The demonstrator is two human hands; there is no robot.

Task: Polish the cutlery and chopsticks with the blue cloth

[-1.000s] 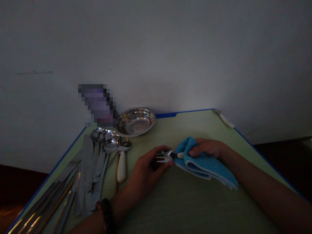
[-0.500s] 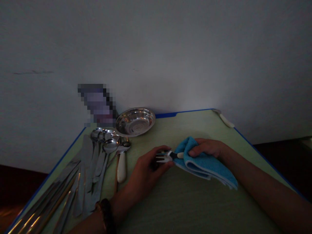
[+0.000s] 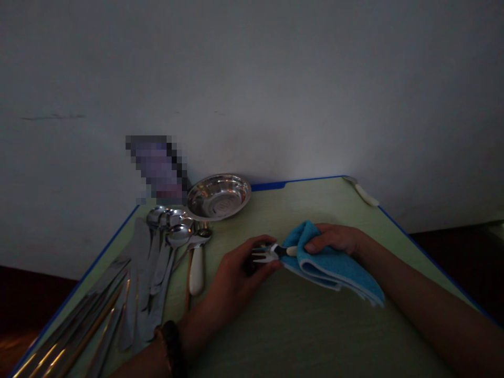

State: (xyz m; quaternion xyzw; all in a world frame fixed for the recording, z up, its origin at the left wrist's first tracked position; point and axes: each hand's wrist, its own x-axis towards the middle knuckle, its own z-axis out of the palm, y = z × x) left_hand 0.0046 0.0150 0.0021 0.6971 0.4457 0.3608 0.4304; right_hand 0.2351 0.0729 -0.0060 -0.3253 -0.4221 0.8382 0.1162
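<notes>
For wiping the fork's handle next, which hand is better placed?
Probably the right hand: it grips the cloth, into which the handle runs. The left hand curls around the tines instead.

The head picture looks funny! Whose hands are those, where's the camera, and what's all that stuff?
There's no machine, just a person's two bare hands. The camera is worn on their head, looking forward and down. The right hand holds a folded blue cloth around a pale-handled metal fork. The left hand curls around the fork's prongs. On the pale green, blue-edged table lie shiny metal spoons and long metal cutlery, near a round silver metal bowl. A white-handled metal utensil lies at the far right corner. The blurred-out rectangle near the wall, I can't name.
</notes>
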